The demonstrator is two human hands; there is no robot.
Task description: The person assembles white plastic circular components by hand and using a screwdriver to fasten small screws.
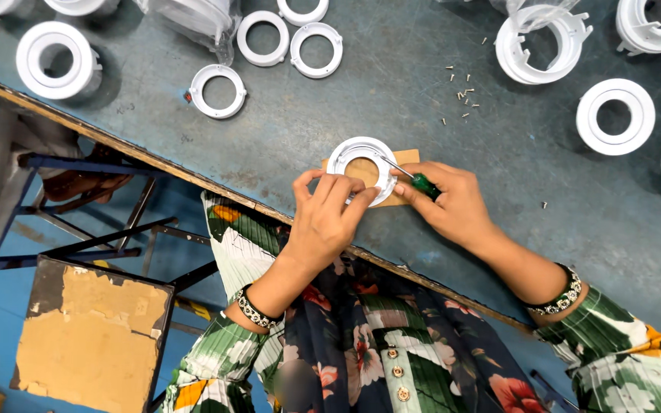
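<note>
Grey bench (437, 107) under my hands: left hand (329, 218) fingers pinch the white ring (362, 170) on its wooden block (408, 158); right hand (453, 206) fingers grip a green screwdriver (420, 182), tip on the ring

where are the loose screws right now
In the head view the screws lie scattered on the table, up and right of the ring both hands work on, left of a tall white ring.
</note>
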